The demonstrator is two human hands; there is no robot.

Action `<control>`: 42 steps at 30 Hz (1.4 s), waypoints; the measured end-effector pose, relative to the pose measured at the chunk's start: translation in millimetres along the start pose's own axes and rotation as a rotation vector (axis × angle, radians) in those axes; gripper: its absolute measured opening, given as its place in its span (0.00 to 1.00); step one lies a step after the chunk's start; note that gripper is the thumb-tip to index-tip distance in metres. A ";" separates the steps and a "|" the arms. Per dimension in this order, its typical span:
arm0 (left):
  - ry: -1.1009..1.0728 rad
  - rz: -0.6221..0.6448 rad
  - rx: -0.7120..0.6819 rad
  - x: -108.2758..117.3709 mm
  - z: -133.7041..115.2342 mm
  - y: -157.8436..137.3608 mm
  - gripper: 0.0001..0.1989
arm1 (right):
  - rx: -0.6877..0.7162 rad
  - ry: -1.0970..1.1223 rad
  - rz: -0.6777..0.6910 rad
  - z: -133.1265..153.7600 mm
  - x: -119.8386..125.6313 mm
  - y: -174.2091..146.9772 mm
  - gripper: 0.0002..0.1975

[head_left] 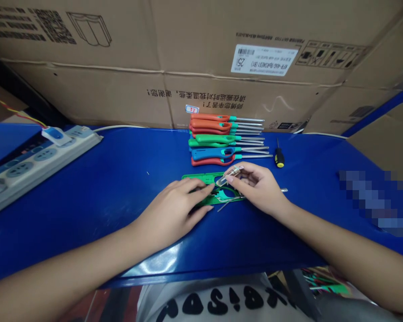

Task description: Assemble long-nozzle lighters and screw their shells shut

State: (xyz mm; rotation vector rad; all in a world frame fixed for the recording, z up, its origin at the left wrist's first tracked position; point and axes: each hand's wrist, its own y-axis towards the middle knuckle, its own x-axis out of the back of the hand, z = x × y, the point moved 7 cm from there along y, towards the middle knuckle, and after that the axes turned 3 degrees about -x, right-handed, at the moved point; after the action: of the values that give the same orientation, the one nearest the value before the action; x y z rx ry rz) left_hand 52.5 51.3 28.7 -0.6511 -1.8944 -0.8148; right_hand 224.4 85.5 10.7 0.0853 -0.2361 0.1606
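My right hand (263, 188) pinches a small clear plastic lighter fuel tank (224, 180) with a metal valve end between thumb and fingers. It hovers over an opened green lighter casing (204, 201) lying on the blue table. Across that casing rests my left hand (177, 205), its fingers on the far side and its thumb along the near edge. Inside the casing, a teal trigger part (223, 194) shows, with thin wires (225, 205) trailing from it. Beyond my right wrist pokes a silver tube tip (284, 190); my hand hides the rest.
Behind the hands lies a row of several finished-looking lighters (211, 141) in orange, green, blue and red. A black-and-yellow screwdriver (280, 157) is right of them. A power strip (36, 163) lies at left; a cardboard sheet (121, 89) stands along the back.
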 end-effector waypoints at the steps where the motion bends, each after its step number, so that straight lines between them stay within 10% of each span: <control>1: -0.052 -0.059 0.013 4.1 0.6 -0.1 0.22 | -0.004 -0.015 0.010 1.2 -1.3 -1.0 0.14; 14: -0.534 -0.190 0.236 5.0 22.2 2.8 0.18 | 0.286 -0.315 0.071 24.9 -4.6 -10.3 0.06; 23: -0.802 -0.037 0.402 -12.7 31.3 4.7 0.10 | 0.523 -0.903 0.494 19.4 -22.5 -33.2 0.07; 27: -0.769 -0.020 0.394 -14.6 31.4 3.4 0.11 | 0.418 -0.593 0.424 15.6 -17.3 -23.8 0.04; 33: -0.658 -0.001 0.369 -13.2 30.5 4.7 0.13 | -0.111 -0.040 0.320 -16.1 -3.6 -6.7 0.11; 42: -0.635 -0.004 0.328 -12.7 26.7 3.1 0.12 | -0.029 0.094 0.360 -14.4 -7.4 -2.0 0.13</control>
State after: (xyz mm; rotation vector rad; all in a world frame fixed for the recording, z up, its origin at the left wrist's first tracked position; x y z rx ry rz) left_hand 45.3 72.3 9.1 -0.7517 -2.5268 -0.2890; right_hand 220.9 83.9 -5.1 0.0056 -0.1583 0.5180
